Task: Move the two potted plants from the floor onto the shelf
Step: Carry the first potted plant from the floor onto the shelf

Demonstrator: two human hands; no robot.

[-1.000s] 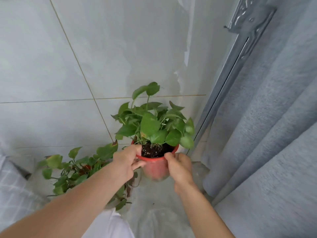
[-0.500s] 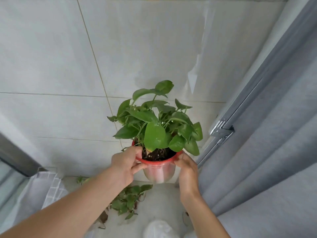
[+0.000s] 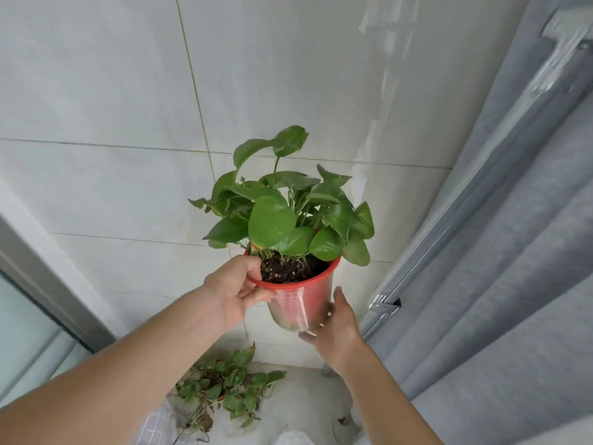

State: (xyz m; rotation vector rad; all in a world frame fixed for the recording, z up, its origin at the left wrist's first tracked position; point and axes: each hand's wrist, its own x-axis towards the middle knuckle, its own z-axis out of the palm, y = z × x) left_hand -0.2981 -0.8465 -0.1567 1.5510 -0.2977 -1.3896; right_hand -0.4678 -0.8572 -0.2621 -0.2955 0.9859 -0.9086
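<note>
A leafy green plant in a red pot [image 3: 300, 300] is held up in the air in front of the tiled wall. My left hand [image 3: 239, 292] pinches the pot's rim on its left side. My right hand [image 3: 337, 329] cups the pot's lower right side and bottom. Far below on the floor lies the second potted plant [image 3: 224, 388], its leaves sprawling and its pot mostly hidden under them. No shelf shows in the head view.
A pale tiled wall [image 3: 128, 155] fills the background. Grey curtains [image 3: 513, 284] hang on the right beside a metal frame [image 3: 433, 268]. A glass door frame [image 3: 48, 284] runs along the left. A checked cloth [image 3: 154, 425] lies on the floor near the lower plant.
The red pot has risen well above the floor, and the second plant now sits far below. My right hand has slid from the rim down to the pot's lower side.
</note>
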